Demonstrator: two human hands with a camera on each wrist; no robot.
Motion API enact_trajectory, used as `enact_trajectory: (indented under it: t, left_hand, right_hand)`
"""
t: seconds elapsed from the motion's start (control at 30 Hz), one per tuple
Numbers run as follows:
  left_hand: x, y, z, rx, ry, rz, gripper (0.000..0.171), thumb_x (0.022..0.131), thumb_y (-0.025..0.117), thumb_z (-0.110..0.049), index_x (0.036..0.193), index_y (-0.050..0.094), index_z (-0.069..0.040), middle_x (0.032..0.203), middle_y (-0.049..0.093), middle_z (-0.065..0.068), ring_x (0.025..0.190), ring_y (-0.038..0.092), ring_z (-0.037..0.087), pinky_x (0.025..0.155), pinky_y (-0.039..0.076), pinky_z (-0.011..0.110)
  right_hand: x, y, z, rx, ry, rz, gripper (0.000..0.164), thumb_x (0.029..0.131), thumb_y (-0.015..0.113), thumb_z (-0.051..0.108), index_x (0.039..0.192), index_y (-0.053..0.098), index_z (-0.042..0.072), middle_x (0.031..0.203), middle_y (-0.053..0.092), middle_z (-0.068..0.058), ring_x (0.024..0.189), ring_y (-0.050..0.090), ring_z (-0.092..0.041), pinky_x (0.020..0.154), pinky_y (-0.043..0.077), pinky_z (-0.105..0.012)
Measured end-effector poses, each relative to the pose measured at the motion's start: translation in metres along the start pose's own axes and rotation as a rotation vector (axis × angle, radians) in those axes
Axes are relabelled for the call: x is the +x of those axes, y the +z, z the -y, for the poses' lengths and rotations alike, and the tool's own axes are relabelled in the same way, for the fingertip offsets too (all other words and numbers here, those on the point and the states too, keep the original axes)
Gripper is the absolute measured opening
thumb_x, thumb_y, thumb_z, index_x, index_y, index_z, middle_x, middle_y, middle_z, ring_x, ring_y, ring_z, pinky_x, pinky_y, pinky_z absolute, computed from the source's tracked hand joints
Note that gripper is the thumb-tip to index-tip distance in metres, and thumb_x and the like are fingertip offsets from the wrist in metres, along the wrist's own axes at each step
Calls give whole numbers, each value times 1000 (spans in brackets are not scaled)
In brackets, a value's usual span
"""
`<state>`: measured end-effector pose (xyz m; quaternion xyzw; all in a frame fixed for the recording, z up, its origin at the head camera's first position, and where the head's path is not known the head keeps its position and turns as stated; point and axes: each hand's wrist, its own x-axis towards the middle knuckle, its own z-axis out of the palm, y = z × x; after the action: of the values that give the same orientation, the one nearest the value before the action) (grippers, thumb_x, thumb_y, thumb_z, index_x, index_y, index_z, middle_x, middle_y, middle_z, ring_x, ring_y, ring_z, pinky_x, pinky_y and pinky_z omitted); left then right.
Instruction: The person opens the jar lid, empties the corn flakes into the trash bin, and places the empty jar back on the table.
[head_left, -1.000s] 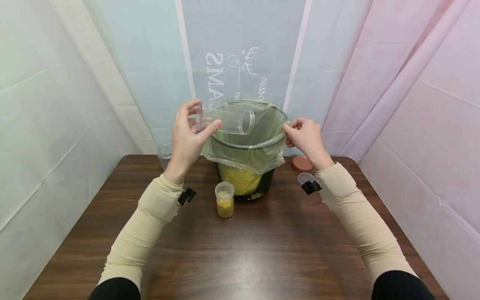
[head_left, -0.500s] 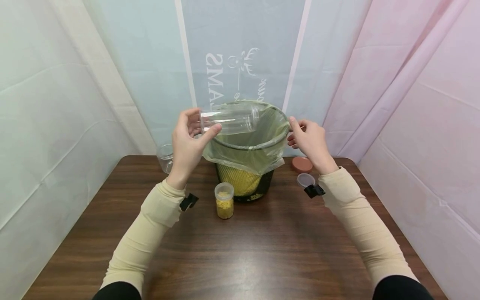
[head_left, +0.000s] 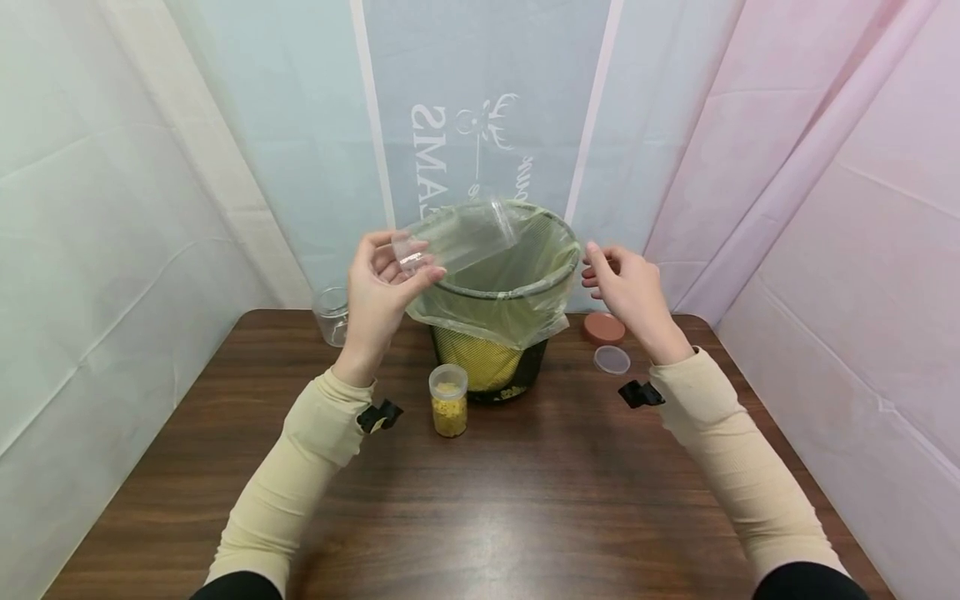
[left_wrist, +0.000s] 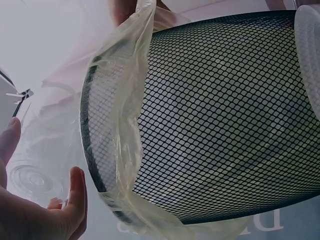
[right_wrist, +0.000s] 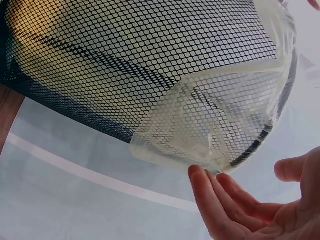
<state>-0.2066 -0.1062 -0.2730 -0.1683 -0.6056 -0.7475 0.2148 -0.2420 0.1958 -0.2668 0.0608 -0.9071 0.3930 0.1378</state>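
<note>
In the head view, my left hand (head_left: 377, 292) grips a clear plastic jar (head_left: 472, 233) by its base end. The jar lies tilted above the bin's opening, its mouth end to the right and higher. Its round base also shows near the fingers in the left wrist view. Below stands a black mesh bin (head_left: 534, 367) lined with a pale yellow-green bag (head_left: 517, 321) folded over the rim; yellow stuff shows through the mesh. My right hand (head_left: 632, 287) is beside the right rim, fingers loosely spread and holding nothing. In the right wrist view its fingertips (right_wrist: 197, 172) are close by the bag's folded edge.
A small jar (head_left: 450, 410) partly filled with yellow bits stands in front of the bin. Another clear jar (head_left: 332, 317) is behind my left wrist. Right of the bin lie a reddish-brown lid (head_left: 603, 328) and a clear disc (head_left: 612, 360) on the wooden table (head_left: 480, 517).
The right hand has let go of the bag's rim and drawn back to the right. My left hand has lowered slightly, and the jar's mouth end has tipped upward.
</note>
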Motion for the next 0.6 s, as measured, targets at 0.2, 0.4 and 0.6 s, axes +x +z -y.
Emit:
enact_trajectory:
  t: [0.2, 0.4, 0.6]
  left_hand:
    - [-3, 0, 3, -76, 9, 8, 58, 67, 80, 7, 113, 46, -5, 108, 64, 14, 92, 68, 22, 81, 56, 31]
    - [-5, -3, 10, -31, 18, -7, 55, 67, 83, 1, 108, 47, -8, 108, 68, 17, 89, 66, 20, 76, 53, 24]
    - [-9, -4, 16, -55, 13, -4, 58, 68, 82, 0, 114, 48, -9, 109, 69, 11, 93, 65, 20, 80, 53, 25]
  right_hand:
    - [-9, -4, 1, -88, -41, 30, 63, 95, 33, 61, 118, 60, 9, 104, 69, -13, 86, 66, -26, 78, 51, -40]
    - [-18, -6, 2, -105, -68, 68, 60, 96, 35, 57, 127, 55, 10, 113, 66, -13, 104, 59, -29, 89, 44, -47]
    - [-25, -5, -2, -97, -90, 76, 61, 97, 36, 54, 133, 50, 8, 127, 58, -14, 118, 53, -32, 97, 43, -49]
